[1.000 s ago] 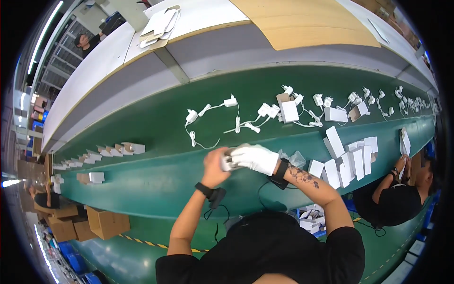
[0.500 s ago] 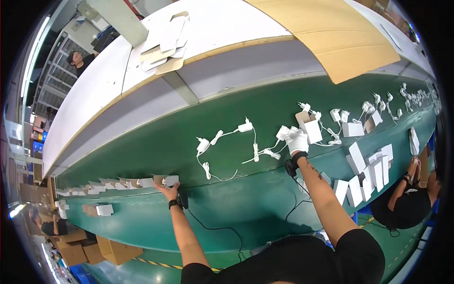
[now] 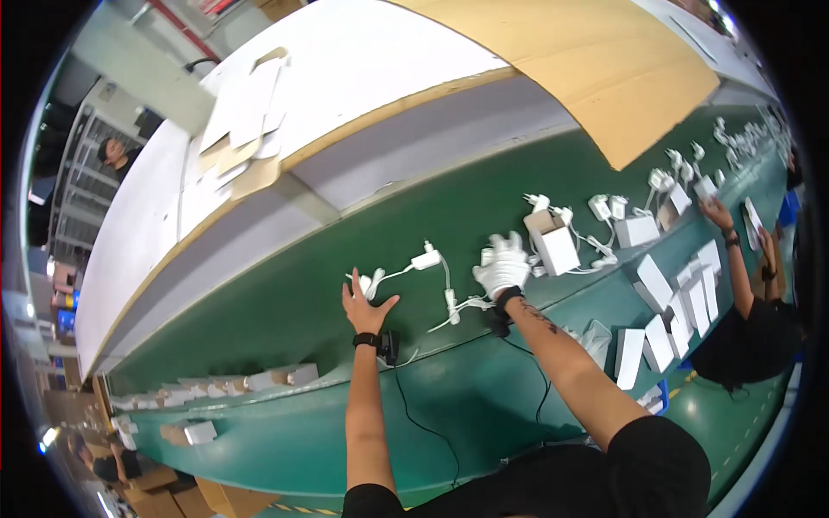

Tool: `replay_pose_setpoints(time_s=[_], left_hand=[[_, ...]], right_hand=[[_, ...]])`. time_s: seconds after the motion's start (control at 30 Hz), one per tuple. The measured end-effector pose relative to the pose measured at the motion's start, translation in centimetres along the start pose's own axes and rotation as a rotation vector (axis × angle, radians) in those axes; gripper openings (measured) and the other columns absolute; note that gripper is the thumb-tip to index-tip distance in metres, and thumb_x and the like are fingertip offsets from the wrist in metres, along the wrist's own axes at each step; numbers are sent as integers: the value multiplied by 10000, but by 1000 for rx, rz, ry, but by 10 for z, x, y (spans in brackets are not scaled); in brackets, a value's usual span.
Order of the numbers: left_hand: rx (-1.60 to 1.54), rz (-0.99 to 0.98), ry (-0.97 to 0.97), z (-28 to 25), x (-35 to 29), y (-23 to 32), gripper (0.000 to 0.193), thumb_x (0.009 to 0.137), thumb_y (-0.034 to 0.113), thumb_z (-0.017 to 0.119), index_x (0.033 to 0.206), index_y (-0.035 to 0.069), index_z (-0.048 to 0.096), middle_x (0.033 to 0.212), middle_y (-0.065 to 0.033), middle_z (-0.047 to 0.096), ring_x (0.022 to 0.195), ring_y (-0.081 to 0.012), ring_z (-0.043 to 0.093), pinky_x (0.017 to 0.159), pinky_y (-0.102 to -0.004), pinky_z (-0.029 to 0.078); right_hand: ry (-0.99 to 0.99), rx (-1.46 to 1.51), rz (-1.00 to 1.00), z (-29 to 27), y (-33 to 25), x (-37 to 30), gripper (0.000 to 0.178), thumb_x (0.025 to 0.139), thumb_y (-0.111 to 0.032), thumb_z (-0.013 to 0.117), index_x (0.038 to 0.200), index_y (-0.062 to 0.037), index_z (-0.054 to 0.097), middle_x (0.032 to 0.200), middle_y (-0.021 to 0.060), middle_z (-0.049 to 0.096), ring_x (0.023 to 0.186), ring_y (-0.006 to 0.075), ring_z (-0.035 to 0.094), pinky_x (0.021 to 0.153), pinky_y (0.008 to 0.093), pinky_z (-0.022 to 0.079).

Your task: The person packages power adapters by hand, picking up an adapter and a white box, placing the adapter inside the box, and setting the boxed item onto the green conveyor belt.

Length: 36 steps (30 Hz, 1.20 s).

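Observation:
My left hand (image 3: 366, 312), bare with a black wrist strap, has its fingers spread over the green belt. It reaches around a white power adapter (image 3: 370, 281) with a cable, and I see no grip on it. My right hand (image 3: 503, 266), in a white glove, is stretched out with fingers apart over another white adapter (image 3: 487, 256), mostly covered by the glove. Between the hands lies a white plug adapter (image 3: 426, 259), its cable running down to a tied bundle (image 3: 452, 306). Just right of the glove stands an open white box (image 3: 560, 250) with a brown inside.
Small white boxes (image 3: 233, 385) line the belt at left. More adapters (image 3: 610, 207) and upright white boxes (image 3: 682, 302) are at right, where a co-worker's hand (image 3: 715, 212) holds a small box. A cardboard sheet (image 3: 587, 69) overhangs the belt from the white shelf (image 3: 371, 60).
My left hand has left the row of boxes and moved right to the adapter. My right hand has shifted left, away from the open box. The co-worker's arm now reaches onto the belt.

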State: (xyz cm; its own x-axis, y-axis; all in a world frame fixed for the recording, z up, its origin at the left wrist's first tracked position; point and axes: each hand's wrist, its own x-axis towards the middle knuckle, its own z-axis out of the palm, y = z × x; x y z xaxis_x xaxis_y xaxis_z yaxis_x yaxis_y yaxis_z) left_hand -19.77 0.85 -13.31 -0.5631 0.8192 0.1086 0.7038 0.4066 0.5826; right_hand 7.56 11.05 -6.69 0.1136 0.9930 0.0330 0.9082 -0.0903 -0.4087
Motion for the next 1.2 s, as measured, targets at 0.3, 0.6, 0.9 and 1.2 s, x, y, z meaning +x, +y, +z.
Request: replay_pose_setpoints(time_s=[0.3, 0.6, 0.9, 1.2], left_hand=[[285, 234, -247, 48, 35, 93, 587, 633, 347, 792, 1165, 281, 554, 1299, -129, 387, 1141, -368, 420, 851, -514, 442], [126, 417, -107, 79, -22, 69, 300, 722, 164, 704, 973, 204, 545, 1060, -134, 463, 914, -361, 532, 726, -452, 484], [-497, 47, -456, 39, -122, 118, 397, 687, -27, 617, 1029, 132, 494, 994, -107, 516, 841, -235, 557, 678, -363, 476], [-782, 177, -505, 85, -223, 216, 317, 788, 30, 613, 1070, 56, 470, 1003, -86, 516, 911, -202, 515, 821, -311, 419]], right_hand=[[76, 338, -108, 69, 10, 2, 368, 657, -67, 648, 1006, -170, 598, 1117, 141, 526, 937, 312, 553, 801, 396, 491], [-303, 880, -98, 30, 65, -34, 286, 687, -47, 654, 954, -74, 555, 913, 58, 596, 839, 196, 579, 767, 314, 489], [-269, 51, -687, -64, 165, -73, 243, 697, -26, 618, 921, -72, 537, 863, 34, 614, 798, 154, 601, 712, 328, 501], [-98, 787, 150, -47, 167, -69, 288, 702, -91, 628, 974, -42, 548, 888, 120, 619, 935, 279, 571, 819, 386, 468]])
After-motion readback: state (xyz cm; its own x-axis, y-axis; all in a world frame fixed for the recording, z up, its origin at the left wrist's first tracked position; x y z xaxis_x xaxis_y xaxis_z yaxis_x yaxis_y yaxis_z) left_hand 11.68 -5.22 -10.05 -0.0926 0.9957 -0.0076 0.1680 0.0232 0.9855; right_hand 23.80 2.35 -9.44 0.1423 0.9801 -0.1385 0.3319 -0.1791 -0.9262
